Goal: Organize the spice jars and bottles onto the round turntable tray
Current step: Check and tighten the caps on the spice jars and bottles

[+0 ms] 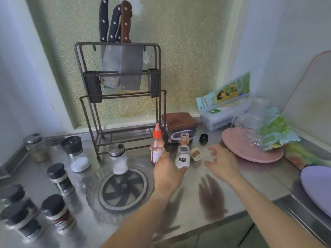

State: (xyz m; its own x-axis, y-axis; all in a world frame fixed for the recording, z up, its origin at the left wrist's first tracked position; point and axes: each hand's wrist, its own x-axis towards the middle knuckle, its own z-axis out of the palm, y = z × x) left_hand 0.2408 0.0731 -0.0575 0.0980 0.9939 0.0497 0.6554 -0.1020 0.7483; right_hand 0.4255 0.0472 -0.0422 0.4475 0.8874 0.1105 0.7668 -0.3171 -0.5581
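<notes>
A clear round turntable tray [93, 178] with a dark hub lies on the steel counter, and a salt shaker with a metal lid [118, 159] stands on its far rim. My left hand [167, 173] grips an open glass jar of white powder [182, 156], just right of a red-capped sauce bottle [157, 145]. My right hand [221, 162] pinches a small pale blurred piece [208, 155], beside a cork-coloured lid [195, 153]. A small open orange jar [184, 139] and a black cap [203, 138] stand behind. Several spice jars [60, 179] sit at left.
A metal knife rack [121, 97] with cleavers stands at the back. Folded cloths [179, 125], a wrap box [225, 108], a pink plate [247, 149] with plastic bags, and a purple plate [317, 187] crowd the right. A grinder [76, 153] stands at left.
</notes>
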